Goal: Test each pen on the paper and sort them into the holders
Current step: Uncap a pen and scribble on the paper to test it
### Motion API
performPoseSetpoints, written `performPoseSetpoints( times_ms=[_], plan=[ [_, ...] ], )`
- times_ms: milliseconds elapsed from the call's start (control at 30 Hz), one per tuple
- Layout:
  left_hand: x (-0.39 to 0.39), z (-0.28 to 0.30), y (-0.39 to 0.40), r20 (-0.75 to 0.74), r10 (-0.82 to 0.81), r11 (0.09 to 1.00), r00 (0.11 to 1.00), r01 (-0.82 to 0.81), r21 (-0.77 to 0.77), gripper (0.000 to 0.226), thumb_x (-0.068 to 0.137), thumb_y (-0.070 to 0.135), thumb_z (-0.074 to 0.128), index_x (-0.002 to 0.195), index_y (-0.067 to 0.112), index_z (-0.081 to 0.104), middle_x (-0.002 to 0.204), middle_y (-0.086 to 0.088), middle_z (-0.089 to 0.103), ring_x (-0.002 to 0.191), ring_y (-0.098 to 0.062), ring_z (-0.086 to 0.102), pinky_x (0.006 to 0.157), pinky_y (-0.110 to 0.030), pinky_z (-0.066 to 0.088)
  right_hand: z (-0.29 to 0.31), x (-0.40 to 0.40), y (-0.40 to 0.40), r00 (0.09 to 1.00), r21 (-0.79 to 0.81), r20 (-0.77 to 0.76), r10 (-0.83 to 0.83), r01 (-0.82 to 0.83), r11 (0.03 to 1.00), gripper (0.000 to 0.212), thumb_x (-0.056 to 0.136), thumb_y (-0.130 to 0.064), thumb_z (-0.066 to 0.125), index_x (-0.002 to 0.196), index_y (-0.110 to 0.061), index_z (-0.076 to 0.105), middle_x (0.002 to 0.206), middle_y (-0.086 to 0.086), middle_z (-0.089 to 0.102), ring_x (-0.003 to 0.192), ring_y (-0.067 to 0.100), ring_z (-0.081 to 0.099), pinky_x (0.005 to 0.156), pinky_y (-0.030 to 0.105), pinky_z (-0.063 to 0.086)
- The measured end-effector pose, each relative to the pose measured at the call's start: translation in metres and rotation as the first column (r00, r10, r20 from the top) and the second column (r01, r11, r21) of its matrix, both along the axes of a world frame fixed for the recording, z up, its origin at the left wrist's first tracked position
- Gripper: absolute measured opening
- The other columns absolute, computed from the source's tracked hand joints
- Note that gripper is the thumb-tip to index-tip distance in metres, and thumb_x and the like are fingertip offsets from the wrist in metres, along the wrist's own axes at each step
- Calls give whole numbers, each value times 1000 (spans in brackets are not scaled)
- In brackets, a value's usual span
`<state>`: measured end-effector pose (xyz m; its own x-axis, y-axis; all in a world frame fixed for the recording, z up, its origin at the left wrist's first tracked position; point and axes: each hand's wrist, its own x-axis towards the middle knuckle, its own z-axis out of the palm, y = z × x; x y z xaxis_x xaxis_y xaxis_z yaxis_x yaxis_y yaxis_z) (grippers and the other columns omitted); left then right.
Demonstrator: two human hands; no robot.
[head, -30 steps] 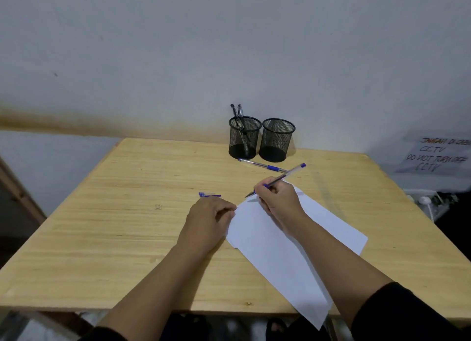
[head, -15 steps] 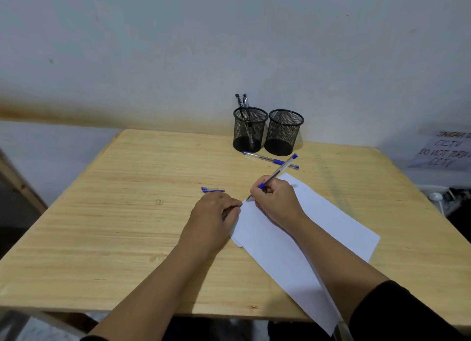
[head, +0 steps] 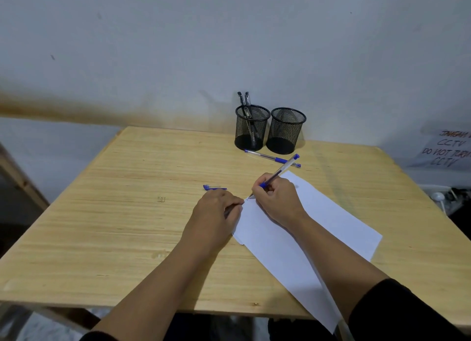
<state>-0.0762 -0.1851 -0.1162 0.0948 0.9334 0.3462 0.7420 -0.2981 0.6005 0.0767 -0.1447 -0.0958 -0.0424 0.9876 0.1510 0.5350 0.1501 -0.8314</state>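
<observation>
My right hand [head: 276,200] grips a clear pen with a blue end [head: 283,168], its tip touching the near-left corner of the white paper [head: 305,228]. My left hand [head: 216,213] rests on the table at the paper's left edge, fingers loosely curled and touching that edge. A blue pen cap [head: 214,187] lies just beyond the left hand. Another blue pen [head: 272,158] lies in front of two black mesh holders. The left holder [head: 252,127] has two dark pens in it; the right holder [head: 286,130] looks empty.
The wooden table [head: 127,213] stands against a white wall, and the holders are at its far edge. A handwritten CCTV sign [head: 446,149] and some cables are off the table to the right. The paper overhangs the near table edge.
The pen tip has shifted slightly along the paper's corner as my right hand writes. My left hand stays at the paper's edge. The view has shifted a little.
</observation>
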Motion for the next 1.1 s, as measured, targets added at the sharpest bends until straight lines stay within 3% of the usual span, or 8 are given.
performPoseSetpoints(
  times_ms=[600, 1100],
  plan=[
    [0, -3, 2, -12, 5, 1000, 1000, -5, 23, 21, 86, 22, 56, 101, 22, 70, 98, 7, 69, 99, -9, 55, 82, -14, 31, -1, 0, -1, 999, 12, -9, -50, 50, 999, 11, 86, -13, 53, 78, -10, 60, 67, 7, 59, 68, 20, 58, 68, 35, 54],
    [0, -4, 2, -14, -3, 1000, 1000, 4, 25, 21, 86, 23, 56, 102, 22, 70, 99, 7, 69, 101, -8, 54, 84, -14, 32, -1, -1, -1, 997, 26, 30, -78, 77, 997, 13, 87, -15, 52, 81, -7, 59, 73, 15, 62, 67, 19, 57, 65, 33, 53]
  ],
)
